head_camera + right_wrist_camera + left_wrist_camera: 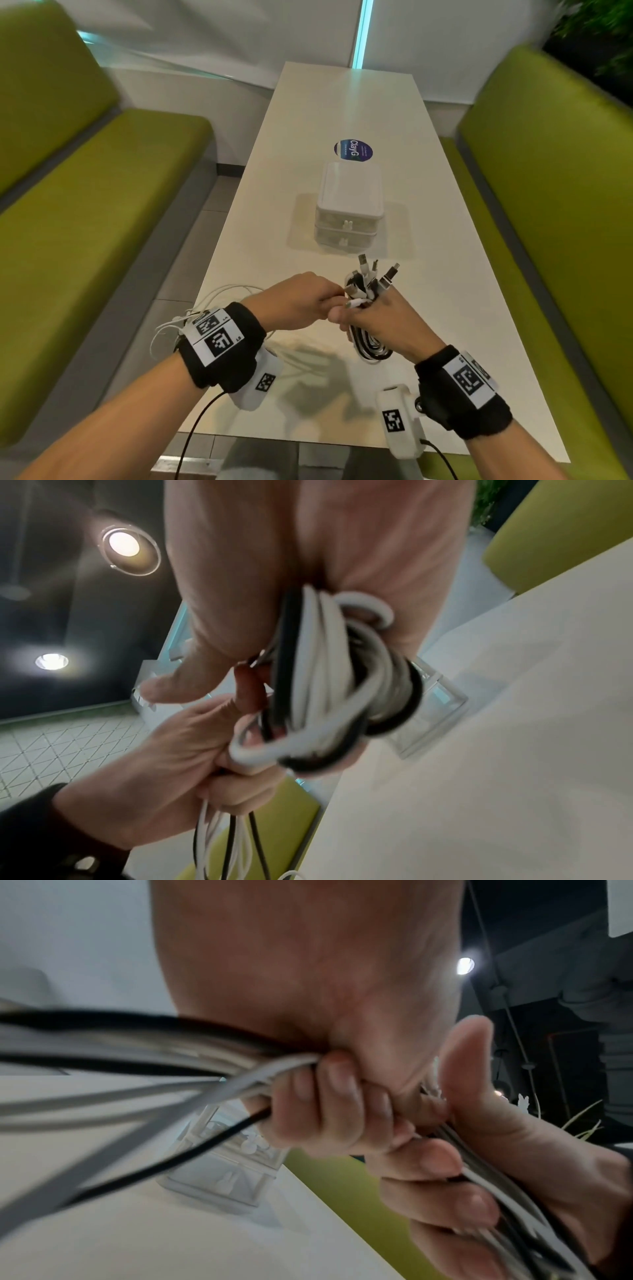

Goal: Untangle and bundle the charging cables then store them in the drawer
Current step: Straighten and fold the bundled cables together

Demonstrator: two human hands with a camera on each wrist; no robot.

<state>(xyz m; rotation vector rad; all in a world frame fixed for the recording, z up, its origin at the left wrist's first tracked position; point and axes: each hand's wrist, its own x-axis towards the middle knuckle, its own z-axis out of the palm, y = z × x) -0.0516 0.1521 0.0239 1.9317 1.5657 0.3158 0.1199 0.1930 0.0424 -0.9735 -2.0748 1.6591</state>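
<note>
Green booth seats flank a long white table (pixel 445 308). Loose cables (pixel 219 294) trail off its left edge from the left hand (pixel 301 301), fingers curled tight around them. Right hand (pixel 380 325) grips the coiled black-and-white bundle (pixel 368 342), plugs sticking up, near the closed little drawer unit (pixel 349 205) beyond.

both forearms are bare. each wrist wears a wide black fabric wristband (pixel 222 349), the other black band (pixel 462 394) at lower right. white labels with black square fiducial markers (pixel 219 341) sit on the bands. a white camera housing (pixel 399 423) hangs under each wrist, also marker-tagged, trailing a thin black cable (pixel 197 431).
</note>
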